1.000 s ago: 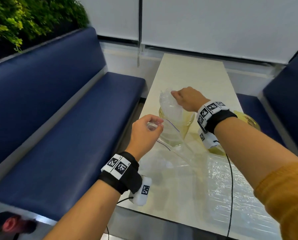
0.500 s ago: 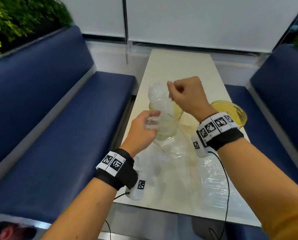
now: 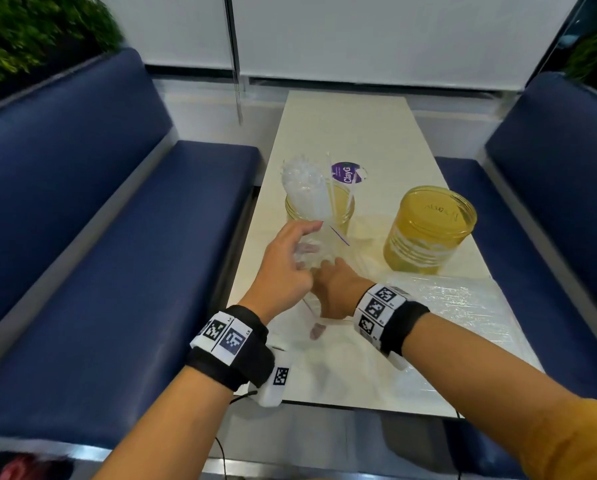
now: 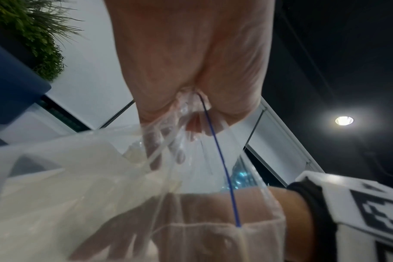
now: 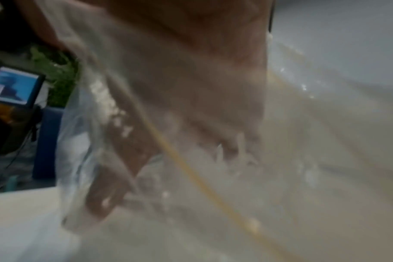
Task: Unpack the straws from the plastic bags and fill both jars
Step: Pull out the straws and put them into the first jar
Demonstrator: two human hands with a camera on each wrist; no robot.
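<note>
Table point(image 3: 342, 126): a long pale top running away between two blue benches point(image 3: 92, 244); the work sits at its near half, within reach of both arms.
Spare bag point(image 3: 452, 306): a crinkled clear plastic bag lying flat at the near right, seemingly waiting its turn.
Right jar point(image 3: 428, 230): yellow-tinted, upright at the right, well apart from the hands; no straws show in it, so it looks unfilled.
Left jar point(image 3: 319, 211): yellow-tinted, just beyond the hands, placed so the bag's contents can go straight in.
Straws point(image 3: 305, 192): a clear bundle standing in the left jar, leaning left, a few loose ones tilting right.
Plastic bag point(image 4: 191, 177): clear with a thin blue line, stretched between both hands just near of the left jar, probably being drawn off the bundle.
Left hand point(image 3: 286, 265): fingers curled, pinching the bag's gathered upper part.
Right hand point(image 3: 338, 289): low, beside the left, under the film; its grasp I cannot tell.
Lid point(image 3: 347, 173): purple-labelled disc beyond the left jar.
</note>
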